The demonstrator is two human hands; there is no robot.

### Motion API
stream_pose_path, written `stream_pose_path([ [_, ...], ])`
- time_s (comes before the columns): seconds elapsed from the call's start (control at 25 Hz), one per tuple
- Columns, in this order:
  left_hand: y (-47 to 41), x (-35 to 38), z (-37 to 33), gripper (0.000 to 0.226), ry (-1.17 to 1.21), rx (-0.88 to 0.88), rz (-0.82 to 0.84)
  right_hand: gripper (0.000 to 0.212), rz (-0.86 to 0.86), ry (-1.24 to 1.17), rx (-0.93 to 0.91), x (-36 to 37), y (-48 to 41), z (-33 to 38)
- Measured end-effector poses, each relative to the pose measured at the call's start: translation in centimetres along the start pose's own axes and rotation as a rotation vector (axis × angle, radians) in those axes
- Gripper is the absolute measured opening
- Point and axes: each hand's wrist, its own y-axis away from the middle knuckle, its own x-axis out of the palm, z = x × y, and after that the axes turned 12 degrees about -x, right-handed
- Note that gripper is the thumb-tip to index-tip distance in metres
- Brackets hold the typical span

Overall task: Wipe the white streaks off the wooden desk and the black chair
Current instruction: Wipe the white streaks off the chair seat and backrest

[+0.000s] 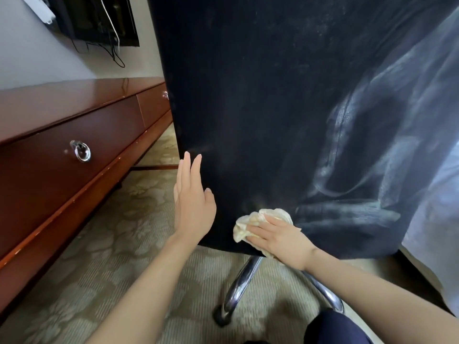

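Carpeted floor [111, 244] lies under the black chair [248, 108], wooden surface [74, 100] to its left. Chair-wiping seems in hand — right hand [280, 235] presses a cream cloth [244, 225] flat-fingered low on its back, left hand [195, 207] open at its left edge. Next, likely: sweep toward the white streaks [347, 145] on its right.

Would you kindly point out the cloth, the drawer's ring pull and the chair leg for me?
cloth [244, 222]: head view, crumpled left part beside the fingers.
ring pull [87, 153]: head view, right side of the metal ring.
chair leg [239, 286]: head view, midway along the chrome tube.
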Motion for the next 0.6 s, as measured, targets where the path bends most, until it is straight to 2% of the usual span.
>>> stream_pose_path([
  [0.16,2.3,1.3,1.0,0.067,-0.01,-0.024,0.054,0.05,0.109,-0.177,0.025,1.4,2.5,1.6],
  [0.24,4.2,2.4,1.6,0.063,0.019,-0.047,0.075,0.046,0.097,-0.427,0.081,1.3,3.7,2.6],
  [0.36,8.8,4.1,1.6,0.043,0.205,-0.186,0.271,0.053,-0.068,-0.966,0.441,0.3,6.0,4.7],
  [0.48,13.3,5.6,1.0,0.028,0.329,-0.39,0.607,0.063,-0.398,-1.317,0.828,0.2,7.9,6.3],
  [0.6,15.0,6.8,-0.7,0.021,0.626,-0.636,0.798,0.033,-0.79,-1.782,0.969,-0.9,8.3,7.8],
])
